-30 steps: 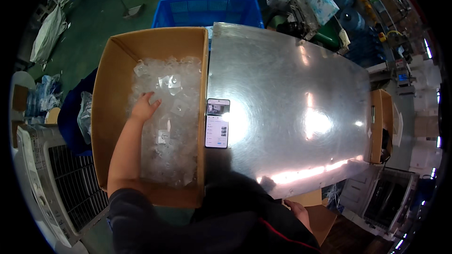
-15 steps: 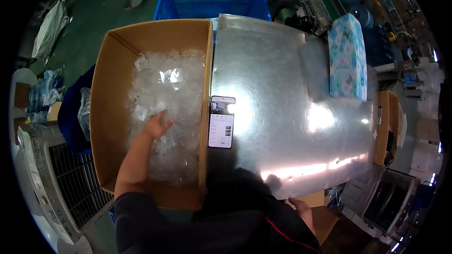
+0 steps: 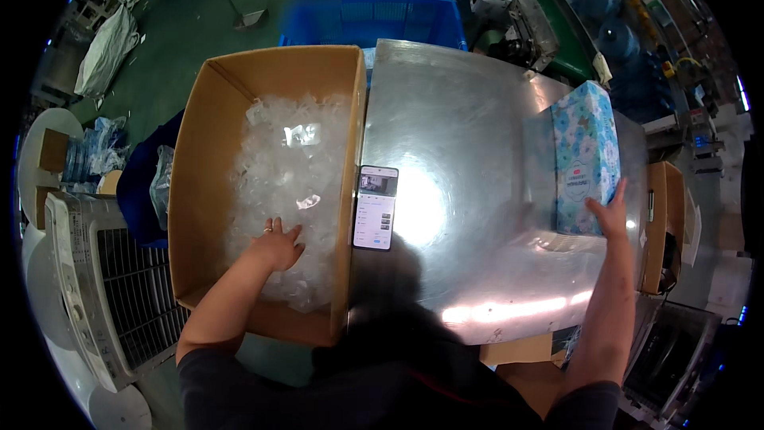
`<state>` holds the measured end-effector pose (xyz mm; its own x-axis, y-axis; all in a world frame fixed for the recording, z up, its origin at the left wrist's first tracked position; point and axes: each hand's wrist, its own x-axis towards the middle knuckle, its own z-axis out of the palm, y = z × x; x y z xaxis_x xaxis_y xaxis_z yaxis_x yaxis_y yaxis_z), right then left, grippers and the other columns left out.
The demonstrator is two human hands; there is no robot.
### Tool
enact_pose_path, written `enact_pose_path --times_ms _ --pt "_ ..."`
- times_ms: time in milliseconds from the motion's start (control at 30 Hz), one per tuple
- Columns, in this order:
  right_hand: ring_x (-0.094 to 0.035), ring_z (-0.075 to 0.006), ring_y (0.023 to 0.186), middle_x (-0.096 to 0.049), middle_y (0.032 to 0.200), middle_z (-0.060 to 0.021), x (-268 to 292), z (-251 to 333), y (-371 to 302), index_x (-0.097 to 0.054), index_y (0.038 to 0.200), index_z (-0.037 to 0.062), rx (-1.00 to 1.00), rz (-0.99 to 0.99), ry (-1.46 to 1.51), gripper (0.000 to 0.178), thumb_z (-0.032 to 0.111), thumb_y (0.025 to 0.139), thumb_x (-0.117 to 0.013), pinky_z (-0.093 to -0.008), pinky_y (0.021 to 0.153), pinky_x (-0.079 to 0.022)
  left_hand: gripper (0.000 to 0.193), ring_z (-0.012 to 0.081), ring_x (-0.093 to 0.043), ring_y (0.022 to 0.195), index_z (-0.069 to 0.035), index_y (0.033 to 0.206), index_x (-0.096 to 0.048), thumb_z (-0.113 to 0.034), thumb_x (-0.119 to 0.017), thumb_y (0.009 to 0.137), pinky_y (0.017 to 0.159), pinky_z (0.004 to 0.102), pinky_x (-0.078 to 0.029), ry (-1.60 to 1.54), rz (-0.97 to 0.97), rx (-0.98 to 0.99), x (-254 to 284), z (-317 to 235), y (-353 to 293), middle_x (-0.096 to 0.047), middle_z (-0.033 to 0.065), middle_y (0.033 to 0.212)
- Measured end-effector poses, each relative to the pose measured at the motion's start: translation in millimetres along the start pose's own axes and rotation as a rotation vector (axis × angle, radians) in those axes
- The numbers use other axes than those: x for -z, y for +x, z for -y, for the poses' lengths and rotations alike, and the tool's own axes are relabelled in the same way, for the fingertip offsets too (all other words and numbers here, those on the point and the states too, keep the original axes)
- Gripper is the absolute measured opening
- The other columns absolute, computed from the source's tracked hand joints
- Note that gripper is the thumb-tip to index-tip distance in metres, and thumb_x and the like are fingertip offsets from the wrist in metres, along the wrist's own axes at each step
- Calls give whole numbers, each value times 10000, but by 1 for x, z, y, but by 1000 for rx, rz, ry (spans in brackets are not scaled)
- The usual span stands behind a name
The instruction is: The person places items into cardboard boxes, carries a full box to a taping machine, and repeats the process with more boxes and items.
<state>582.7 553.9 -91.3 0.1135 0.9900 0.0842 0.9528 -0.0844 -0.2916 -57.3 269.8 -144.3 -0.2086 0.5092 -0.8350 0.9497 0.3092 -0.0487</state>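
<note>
My right hand (image 3: 610, 212) is on the near end of a long blue-and-white floral pack (image 3: 587, 155), its thumb on one side and its fingers along the other. The pack lies at the right of the metal table. My left hand (image 3: 277, 247) reaches into a large open cardboard box (image 3: 200, 191) at the left, fingers spread. It rests on a heap of clear plastic pieces (image 3: 278, 159), too tangled and shiny to tell apart.
A lit phone (image 3: 376, 209) lies on the shiny metal table (image 3: 469, 135) beside the box. Behind them stands a blue plastic crate (image 3: 374, 20). Another cardboard box (image 3: 660, 227) is past the table's right edge, and a grey metal-framed unit (image 3: 99, 295) stands at the left.
My right hand has come up from below the table's near edge and taken hold of the floral pack, which has moved nearer. My left hand has shifted toward me over the plastic pieces.
</note>
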Motion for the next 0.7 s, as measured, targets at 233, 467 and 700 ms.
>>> enact_pose_path --times_ms 233,467,700 --pt "-601 -446 1150 -581 1278 -323 30 -16 -133 -83 1557 -25 33 193 26 1238 188 616 -858 -459 989 -495 346 346 -593 1122 -40 1210 -623 -145 -668 883 927 456 -486 -542 -881 -498 38 -19 -77 -603 185 1202" --pt "-602 -459 1071 -611 1190 -279 55 31 -204 -134 1563 9 -54 219 43 1251 212 585 -887 -470 902 -503 231 290 -654 867 -54 1069 -685 -121 -713 850 746 377 -522 -581 -699 -1318 14 -164 -128 -663 116 991" --pt "-542 -418 1046 -507 1263 -224 120 -34 -373 -82 1599 167 420 -370 269 1171 91 692 -818 -510 910 -440 249 271 -657 950 -77 1140 -675 -174 -681 911 789 340 -549 -433 -148 -1314 -19 -257 -142 -662 125 1039"
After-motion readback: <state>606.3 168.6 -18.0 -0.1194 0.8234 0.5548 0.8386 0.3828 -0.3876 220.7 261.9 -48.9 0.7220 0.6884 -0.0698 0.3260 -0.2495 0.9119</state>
